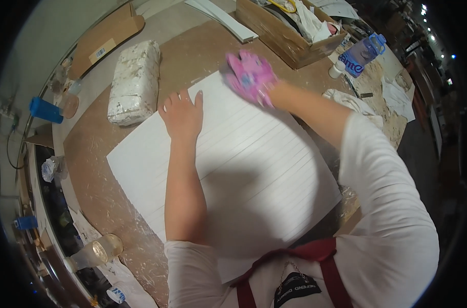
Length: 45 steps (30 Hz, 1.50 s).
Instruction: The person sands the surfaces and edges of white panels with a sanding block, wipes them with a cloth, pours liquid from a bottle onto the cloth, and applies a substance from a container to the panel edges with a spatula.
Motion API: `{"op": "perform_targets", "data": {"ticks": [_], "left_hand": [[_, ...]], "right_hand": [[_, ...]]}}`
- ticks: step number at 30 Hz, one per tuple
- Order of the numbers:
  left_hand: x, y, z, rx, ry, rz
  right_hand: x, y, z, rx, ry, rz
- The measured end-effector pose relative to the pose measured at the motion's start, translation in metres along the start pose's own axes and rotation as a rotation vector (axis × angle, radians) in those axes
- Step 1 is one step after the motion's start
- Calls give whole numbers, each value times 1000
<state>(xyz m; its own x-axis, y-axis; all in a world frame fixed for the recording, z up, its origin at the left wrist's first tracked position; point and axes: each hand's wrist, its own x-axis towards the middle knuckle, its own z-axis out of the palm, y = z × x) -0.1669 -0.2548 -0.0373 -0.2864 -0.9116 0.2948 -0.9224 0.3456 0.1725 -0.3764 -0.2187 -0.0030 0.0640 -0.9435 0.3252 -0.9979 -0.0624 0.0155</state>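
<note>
A large white grooved panel (254, 169) lies flat on the brown worktable (89, 169). My left hand (183, 114) rests flat on the panel's far left part, fingers spread. My right hand (250, 77) is at the panel's far edge and presses a pink cloth (246, 72) against the surface; the hand is blurred and mostly covered by the cloth.
A white wrapped block (135, 82) lies left of the panel. A cardboard box (290, 31) of rags stands at the back, a plastic bottle (361, 55) right of it, white rags (352, 102) beside my right arm. Glass jars (97, 251) stand near left.
</note>
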Motion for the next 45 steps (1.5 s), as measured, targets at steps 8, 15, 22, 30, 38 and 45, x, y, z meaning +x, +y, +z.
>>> {"op": "perform_targets", "data": {"ticks": [8, 15, 22, 30, 38, 45], "left_hand": [[7, 4, 0, -12, 14, 9], [-2, -12, -3, 22, -2, -46], [4, 4, 0, -23, 41, 3], [-1, -1, -1, 1, 15, -9], [-3, -7, -4, 13, -49, -56], [1, -1, 0, -19, 15, 1]], "right_hand": [[35, 9, -5, 78, -186, 89], [-54, -40, -46, 201, -372, -238], [41, -4, 6, -32, 44, 29], [16, -5, -16, 82, -243, -23], [-51, -16, -48, 149, -364, -79], [-11, 8, -7, 131, -190, 76]]}}
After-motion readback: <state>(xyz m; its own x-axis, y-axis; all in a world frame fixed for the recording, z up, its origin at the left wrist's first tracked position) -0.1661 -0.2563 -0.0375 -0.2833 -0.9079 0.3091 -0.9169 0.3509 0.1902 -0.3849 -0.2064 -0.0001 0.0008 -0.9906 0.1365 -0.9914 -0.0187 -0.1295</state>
